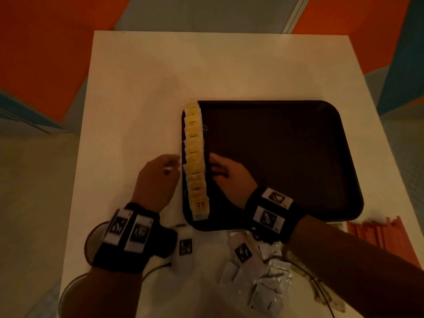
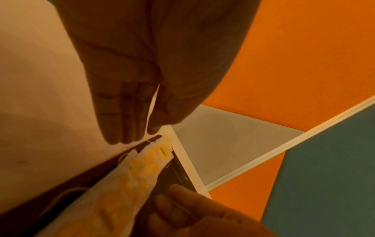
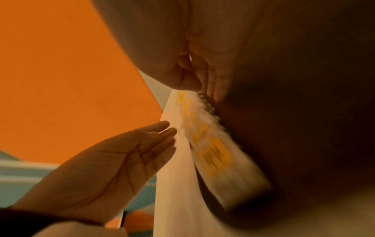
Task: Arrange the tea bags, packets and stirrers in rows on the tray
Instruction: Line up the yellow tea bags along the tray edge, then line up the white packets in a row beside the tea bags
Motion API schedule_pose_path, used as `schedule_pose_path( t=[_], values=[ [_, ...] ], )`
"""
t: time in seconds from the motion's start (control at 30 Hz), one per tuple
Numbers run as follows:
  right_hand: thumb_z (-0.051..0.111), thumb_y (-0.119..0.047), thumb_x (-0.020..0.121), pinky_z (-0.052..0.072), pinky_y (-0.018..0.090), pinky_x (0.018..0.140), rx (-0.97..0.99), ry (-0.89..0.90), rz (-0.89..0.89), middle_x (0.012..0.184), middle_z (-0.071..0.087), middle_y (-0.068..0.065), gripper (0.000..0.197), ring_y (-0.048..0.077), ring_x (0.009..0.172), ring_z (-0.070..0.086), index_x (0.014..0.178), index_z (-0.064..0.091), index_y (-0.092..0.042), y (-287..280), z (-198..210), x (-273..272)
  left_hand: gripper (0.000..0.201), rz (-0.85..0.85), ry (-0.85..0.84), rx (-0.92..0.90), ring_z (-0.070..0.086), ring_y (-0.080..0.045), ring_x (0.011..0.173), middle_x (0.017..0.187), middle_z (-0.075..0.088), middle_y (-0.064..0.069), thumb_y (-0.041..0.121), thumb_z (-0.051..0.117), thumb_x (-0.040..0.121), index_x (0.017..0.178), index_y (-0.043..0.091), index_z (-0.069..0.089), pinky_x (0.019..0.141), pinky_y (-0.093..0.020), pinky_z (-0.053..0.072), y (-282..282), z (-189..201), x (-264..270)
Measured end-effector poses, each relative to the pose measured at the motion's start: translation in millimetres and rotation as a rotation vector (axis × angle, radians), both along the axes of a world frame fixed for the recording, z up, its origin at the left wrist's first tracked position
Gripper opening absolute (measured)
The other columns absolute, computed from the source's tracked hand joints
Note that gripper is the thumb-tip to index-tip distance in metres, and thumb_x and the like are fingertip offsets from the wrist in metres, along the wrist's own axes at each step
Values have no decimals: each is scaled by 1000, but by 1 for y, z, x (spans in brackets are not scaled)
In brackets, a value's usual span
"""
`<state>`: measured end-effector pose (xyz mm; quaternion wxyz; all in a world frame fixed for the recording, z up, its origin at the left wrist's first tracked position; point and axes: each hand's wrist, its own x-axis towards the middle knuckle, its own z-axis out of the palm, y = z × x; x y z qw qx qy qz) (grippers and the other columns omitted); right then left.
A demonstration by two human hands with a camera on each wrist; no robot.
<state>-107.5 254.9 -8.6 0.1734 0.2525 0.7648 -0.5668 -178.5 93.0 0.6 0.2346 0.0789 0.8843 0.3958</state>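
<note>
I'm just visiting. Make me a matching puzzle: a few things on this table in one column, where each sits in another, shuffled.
Things:
1. tea bags
2. white packets
3. orange stirrers
4. left hand

Places:
A. on the table right of the tray
B. row along the tray's left edge
C. heap on the table near the person
D. on the table left of the tray

Pairs: 1-B, 2-C, 3-A, 4-D

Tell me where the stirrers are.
In the head view, the orange stirrers lie on the table, off the tray's near right corner, beside the right forearm.
</note>
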Motion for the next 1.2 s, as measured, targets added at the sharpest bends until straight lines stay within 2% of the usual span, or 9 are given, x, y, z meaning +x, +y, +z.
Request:
schedule_pose_path(
  t=[0.1,0.2,0.43,0.57,0.67,0.73,0.83,0.97,1.2],
  values=[
    [52,-1,87,47,25,92,54,-38,61,130,46,5,52,14,104,54,136,41,-17,-7,-2,31,24,-64,-57,-52,63,-18,79,94,63,-1,15,64,82,105,18,57,69,-24,49,-13,1,34],
    [59,-4,85,53,33,87,28,-54,65,122,50,6,50,19,96,59,130,46,-18,-15,-5,42,33,-86,-75,-79,61,-10,73,92,58,2,20,74,74,101,19,55,60,-13,40,-15,-3,54],
    [60,-5,85,45,2,63,138,18,-20,106,59,-4,38,3,81,56,119,56,-21,21,17,77,22,-147,94,-56,55,-4,69,82,57,8,16,68,79,97,23,58,59,-9,38,-30,12,84],
    [63,-12,84,46,4,62,242,-81,81,90,59,-15,29,-1,79,57,108,58,-26,54,41,146,22,-407,43,-21,54,-3,77,85,52,20,22,66,81,96,35,55,64,-6,42,-45,10,131],
    [66,-18,82,43,9,75,398,-114,219,105,61,-8,34,3,87,56,114,58,-27,55,34,195,30,-550,-42,-49,49,1,87,100,46,18,34,63,83,111,34,52,74,-3,38,-45,-4,165],
    [68,-24,80,37,9,92,455,-107,328,127,52,-2,50,7,110,49,127,50,-25,50,23,219,46,-547,-67,-85,48,-5,97,111,44,11,43,62,81,122,26,50,85,-11,40,-38,-14,182],
    [69,-36,77,17,30,115,552,-90,426,149,26,-5,78,17,136,25,142,26,-29,43,11,231,61,-473,-94,-156,46,-16,106,116,43,5,51,63,76,126,22,44,93,-26,42,-21,-23,197],
    [69,-46,72,13,46,114,625,-146,509,154,9,-11,98,22,138,13,145,5,-36,35,6,216,65,-329,-160,-189,46,-16,101,104,42,7,54,72,63,114,25,42,89,-34,46,-4,-26,199],
    [71,-40,72,24,45,108,697,-188,655,137,33,1,86,24,127,30,142,21,-29,28,8,193,35,-308,-193,-162,54,-13,77,83,54,6,28,71,74,90,28,40,63,-24,39,6,-24,200]
  ],
)
